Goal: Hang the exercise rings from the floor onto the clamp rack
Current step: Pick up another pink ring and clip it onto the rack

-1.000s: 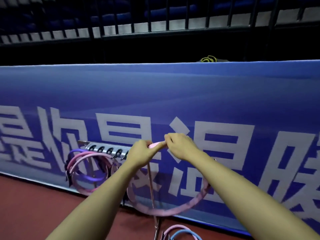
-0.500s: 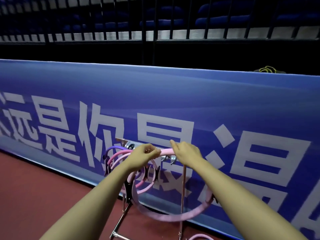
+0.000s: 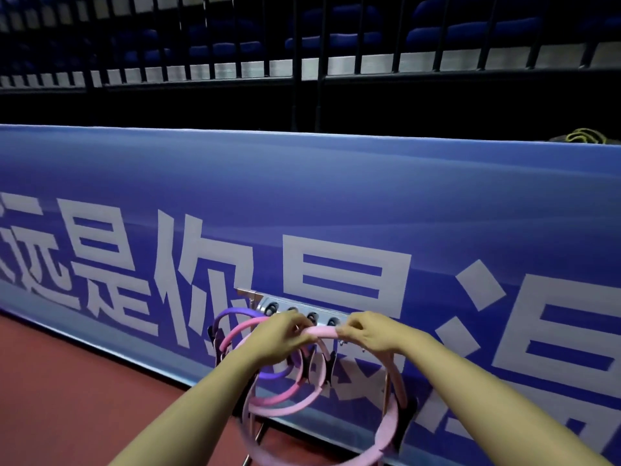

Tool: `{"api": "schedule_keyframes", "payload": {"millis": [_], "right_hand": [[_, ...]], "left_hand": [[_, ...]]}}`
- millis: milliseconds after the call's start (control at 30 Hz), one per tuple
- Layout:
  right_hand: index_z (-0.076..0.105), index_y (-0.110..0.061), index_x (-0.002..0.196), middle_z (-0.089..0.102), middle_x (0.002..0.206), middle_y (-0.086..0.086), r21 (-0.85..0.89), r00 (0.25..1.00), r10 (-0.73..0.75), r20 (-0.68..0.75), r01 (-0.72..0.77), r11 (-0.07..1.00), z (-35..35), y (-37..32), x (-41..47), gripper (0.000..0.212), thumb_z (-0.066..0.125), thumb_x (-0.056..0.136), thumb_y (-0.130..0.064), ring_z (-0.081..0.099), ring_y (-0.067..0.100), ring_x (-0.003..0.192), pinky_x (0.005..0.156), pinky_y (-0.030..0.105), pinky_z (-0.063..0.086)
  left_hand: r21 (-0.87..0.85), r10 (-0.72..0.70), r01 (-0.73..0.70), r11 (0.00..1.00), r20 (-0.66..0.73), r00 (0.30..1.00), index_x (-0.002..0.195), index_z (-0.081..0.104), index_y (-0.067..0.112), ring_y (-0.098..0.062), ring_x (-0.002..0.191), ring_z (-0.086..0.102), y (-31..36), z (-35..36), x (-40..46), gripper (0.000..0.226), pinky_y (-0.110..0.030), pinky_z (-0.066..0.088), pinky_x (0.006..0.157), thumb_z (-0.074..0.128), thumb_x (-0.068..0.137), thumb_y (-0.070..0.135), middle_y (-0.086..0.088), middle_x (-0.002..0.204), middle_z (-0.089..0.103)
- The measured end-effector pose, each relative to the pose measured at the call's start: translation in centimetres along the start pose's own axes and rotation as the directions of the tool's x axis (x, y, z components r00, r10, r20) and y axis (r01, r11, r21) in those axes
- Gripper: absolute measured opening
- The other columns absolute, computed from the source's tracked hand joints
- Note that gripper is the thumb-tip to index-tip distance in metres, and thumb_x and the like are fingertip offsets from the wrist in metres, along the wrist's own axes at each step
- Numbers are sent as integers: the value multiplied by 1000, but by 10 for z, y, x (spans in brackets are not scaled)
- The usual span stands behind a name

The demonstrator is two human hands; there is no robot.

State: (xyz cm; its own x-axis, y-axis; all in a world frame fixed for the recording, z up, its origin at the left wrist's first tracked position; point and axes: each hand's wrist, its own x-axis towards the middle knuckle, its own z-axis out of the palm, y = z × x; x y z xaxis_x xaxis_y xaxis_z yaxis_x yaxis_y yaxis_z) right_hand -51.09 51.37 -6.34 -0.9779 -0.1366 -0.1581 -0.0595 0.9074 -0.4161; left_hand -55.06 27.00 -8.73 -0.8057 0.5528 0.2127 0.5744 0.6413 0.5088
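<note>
- Pink ring top arc pinched by both hands: left, right.
- Rack clamps sit just behind; the arc lies parallel to the rack, both hands equally near.

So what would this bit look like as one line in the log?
step: clamping ring | left hand + right hand: gripping light pink ring | at: clamp rack | hung nearby: purple ring

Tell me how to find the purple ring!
Look at the big blue banner with white letters, then down to the silver clamp rack in front of it. Several rings hang there; the purple ring is farthest left, the only one that is not pink.
</note>
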Motion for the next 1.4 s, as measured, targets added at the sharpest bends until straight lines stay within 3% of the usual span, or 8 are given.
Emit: {"api": "schedule_keyframes", "payload": {"millis": [67, 133, 333, 567, 667, 800, 967, 1400], "right_hand": [[65, -27, 114, 66, 106, -7, -70, 997, -42, 66, 47, 996, -3, 11, 25, 34, 62, 94, -55, 62, 15, 95, 83, 33, 50], [64, -27, 122, 67, 118, -5, -95, 992, -67, 110, 77, 992, 1, 20, 51, 43, 71, 88, -51, 63, 16, 104, 89, 33, 52], [70, -28, 114, 72, 110, -2, -159, 991, -79, 110, 96, 983, 31, 47, 123, 37, 74, 83, -46, 66, 19, 97, 89, 43, 56], [67, -30, 120, 69, 116, -2, -161, 989, -98, 111, 115, 980, 47, 60, 184, 36, 70, 87, -45, 63, 22, 102, 84, 38, 52], [65, -29, 123, 67, 121, -3, -141, 991, -65, 117, 81, 987, 56, 66, 203, 36, 71, 88, -40, 63, 21, 108, 82, 34, 47], [67, -30, 117, 69, 120, -3, -89, 992, -2, 124, 13, 996, 72, 75, 225, 32, 73, 87, -38, 63, 19, 108, 92, 39, 52], [67, -34, 113, 64, 117, -6, -59, 990, 84, 114, -78, 995, 92, 89, 255, 32, 76, 83, -43, 62, 19, 107, 94, 44, 52], [70, -32, 113, 70, 118, -6, -24, 960, 280, 16, -279, 960, 119, 113, 298, 21, 65, 94, -38, 66, 20, 108, 90, 35, 53]], "left_hand": [[17, 3, -3, 1000, 23, 1000, 107, 75, 27, -4, 79, 68, -13, 8, 20, 26, -23, 56, 70, 68, 94, 48, 8, 95, 73], [66, 3, -6, 998, 49, 999, 104, 76, 27, -1, 73, 67, -24, 17, 40, 26, -14, 49, 62, 68, 94, 49, 8, 90, 75], [227, -17, -19, 974, 155, 988, 95, 74, 22, -12, 68, 53, -64, 42, 94, 28, -30, 32, 56, 67, 93, 49, 6, 77, 62], [181, -89, 48, 982, 228, 970, 96, 75, 26, -15, 75, 69, -115, 63, 140, 29, -26, 35, 53, 71, 85, 53, 1, 85, 76], [153, -88, 48, 987, 263, 961, 98, 76, 27, -16, 75, 68, -134, 71, 155, 33, -28, 37, 57, 74, 81, 54, 3, 84, 76], [145, -79, 35, 989, 312, 947, 100, 76, 23, -17, 74, 61, -158, 85, 174, 35, -31, 37, 62, 75, 79, 51, 0, 87, 74], [179, -80, 9, 984, 389, 918, 96, 74, 21, -26, 85, 68, -186, 104, 205, 37, -33, 44, 66, 72, 77, 52, -3, 90, 76], [237, -29, -93, 967, 463, 886, 108, 72, 30, -27, 102, 70, -226, 140, 263, 35, -32, 47, 77, 68, 80, 51, 0, 106, 76]]}}
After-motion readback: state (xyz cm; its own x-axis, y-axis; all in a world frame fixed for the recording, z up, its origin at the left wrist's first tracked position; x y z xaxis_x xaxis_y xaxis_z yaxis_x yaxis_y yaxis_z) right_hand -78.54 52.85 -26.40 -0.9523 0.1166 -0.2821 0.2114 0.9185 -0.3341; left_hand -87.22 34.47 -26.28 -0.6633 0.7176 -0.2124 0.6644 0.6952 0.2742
